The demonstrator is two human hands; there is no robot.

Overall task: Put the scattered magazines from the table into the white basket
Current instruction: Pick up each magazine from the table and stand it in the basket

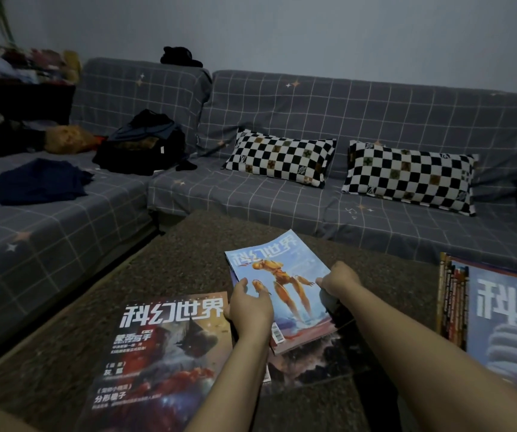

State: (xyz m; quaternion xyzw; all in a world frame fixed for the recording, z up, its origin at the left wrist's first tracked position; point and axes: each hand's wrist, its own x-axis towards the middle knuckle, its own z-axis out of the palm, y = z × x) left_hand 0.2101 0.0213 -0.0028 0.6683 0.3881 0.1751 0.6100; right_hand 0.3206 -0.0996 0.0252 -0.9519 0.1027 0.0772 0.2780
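A light-blue magazine (285,275) with an orange robot figure on its cover is held in both hands above the brown table (173,260). My left hand (251,307) grips its left edge, thumb on the cover. My right hand (338,280) pinches its right edge. Under it lies a dark magazine (307,366). To the left a dark red magazine (163,347) lies flat. At the right edge sits a stack of magazines (500,319) with a blue cover on top. No white basket is in view.
A grey checked sofa (313,113) wraps round the table's far and left sides. Two black-and-white checkered pillows (279,157) (407,176), a black bag (141,145) and dark blue clothes (39,182) lie on it.
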